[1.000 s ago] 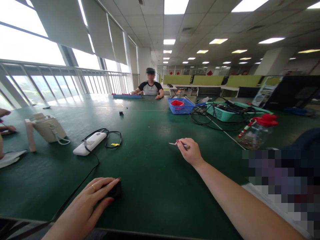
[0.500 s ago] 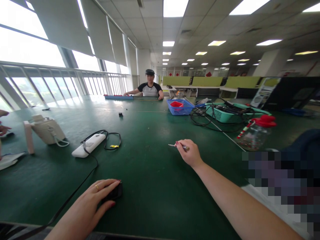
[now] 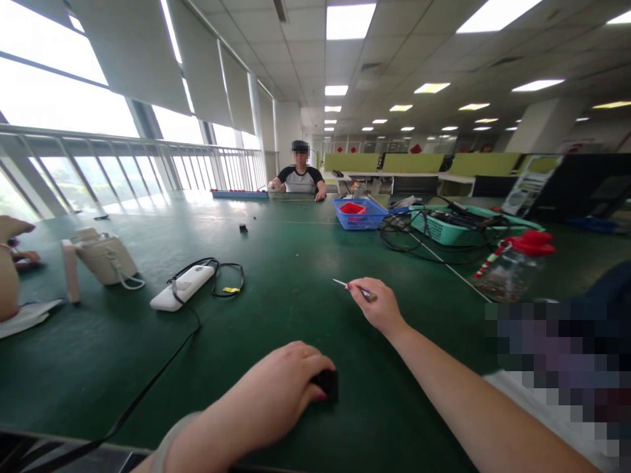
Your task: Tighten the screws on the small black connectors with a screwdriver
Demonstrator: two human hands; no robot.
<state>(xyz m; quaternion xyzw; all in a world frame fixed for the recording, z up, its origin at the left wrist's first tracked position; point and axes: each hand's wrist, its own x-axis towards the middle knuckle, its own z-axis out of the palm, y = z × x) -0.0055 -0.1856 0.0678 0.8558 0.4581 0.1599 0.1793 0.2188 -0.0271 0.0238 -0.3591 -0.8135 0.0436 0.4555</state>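
Observation:
My left hand (image 3: 283, 384) is curled over a small black device (image 3: 327, 383) on the green table (image 3: 276, 315), fingertips gripping it near the front edge. My right hand (image 3: 377, 303) hovers a little farther out over the table, pinching a thin metal-tipped tool (image 3: 352, 288) that points left. The two hands are about a hand's width apart.
A white power bank (image 3: 183, 295) with a black cable (image 3: 148, 387) lies left of centre, a beige device (image 3: 101, 257) beyond it. At the right are a red-lidded jar (image 3: 513, 263), a teal basket (image 3: 456, 226) with cables and a blue basket (image 3: 359, 213). A person (image 3: 300, 174) sits opposite; another person's hand (image 3: 12, 263) is at the left edge.
My left hand has slid the black device to the right along the table, closer to my right hand, and curled more tightly over it. My right hand has stayed nearly still.

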